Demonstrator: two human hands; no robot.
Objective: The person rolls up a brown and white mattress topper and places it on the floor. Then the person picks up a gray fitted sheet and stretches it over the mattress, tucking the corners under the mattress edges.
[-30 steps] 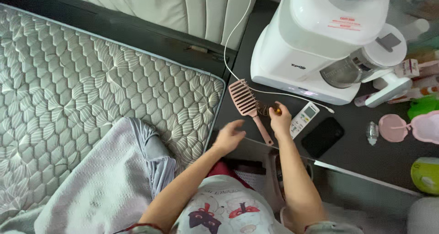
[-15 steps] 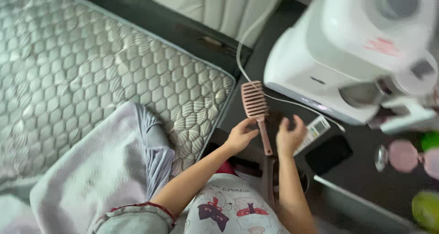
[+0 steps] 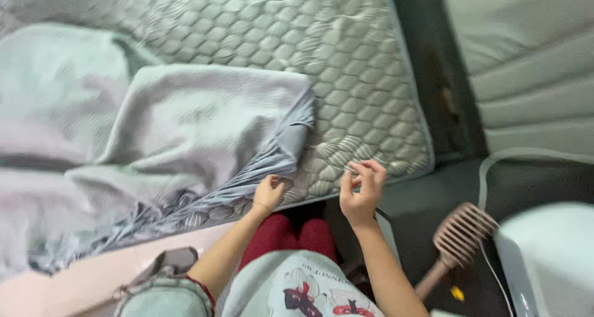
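My left hand [image 3: 268, 194] lies at the mattress's near edge, its fingers curled on the hem of a crumpled grey-lilac bed sheet [image 3: 204, 125]. My right hand [image 3: 362, 187] hovers just to the right, over the corner of the quilted mattress [image 3: 346, 44]. Its thumb and forefinger are pinched together; I cannot make out anything between them. A pink vented hairbrush [image 3: 461, 233] lies on the dark side table [image 3: 433, 187], to the right of that hand and apart from it.
A white appliance [image 3: 550, 261] fills the lower right corner, with a white cable [image 3: 495, 162] curving past it. A small yellow thing [image 3: 456, 292] lies by the brush handle. A padded headboard [image 3: 532, 57] stands at upper right. More bedding is bunched at left.
The view has swung left from the side table to the bed. Both hands left the hairbrush area; the left now rests on the sheet's hem, the right is pinched over the mattress corner.
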